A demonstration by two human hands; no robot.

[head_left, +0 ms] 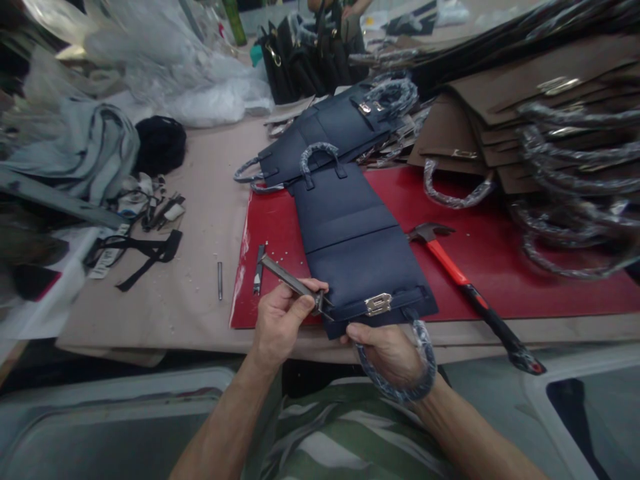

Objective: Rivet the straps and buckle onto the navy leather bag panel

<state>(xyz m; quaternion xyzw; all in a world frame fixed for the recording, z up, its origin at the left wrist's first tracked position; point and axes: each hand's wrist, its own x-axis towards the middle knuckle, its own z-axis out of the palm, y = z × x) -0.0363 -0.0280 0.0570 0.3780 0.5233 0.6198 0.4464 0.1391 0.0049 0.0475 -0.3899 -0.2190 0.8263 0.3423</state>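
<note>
A flat navy leather bag piece (pixel 350 240) lies on a red cutting mat (pixel 495 267), with a metal clasp (pixel 378 304) near its front edge. My left hand (pixel 280 317) is closed on a thin metal tool (pixel 293 283) whose tip touches the bag's near left corner. My right hand (pixel 387 350) grips the bag's front edge from below, and the wrapped handle (pixel 423 373) loops around that hand.
A hammer (pixel 467 287) with an orange-and-black handle lies on the mat to the right. More navy bag pieces (pixel 330 130) and a stack of brown ones (pixel 530 113) sit behind. Small punches (pixel 219 280), black straps (pixel 145 253) and plastic wrapping (pixel 190 73) lie at left.
</note>
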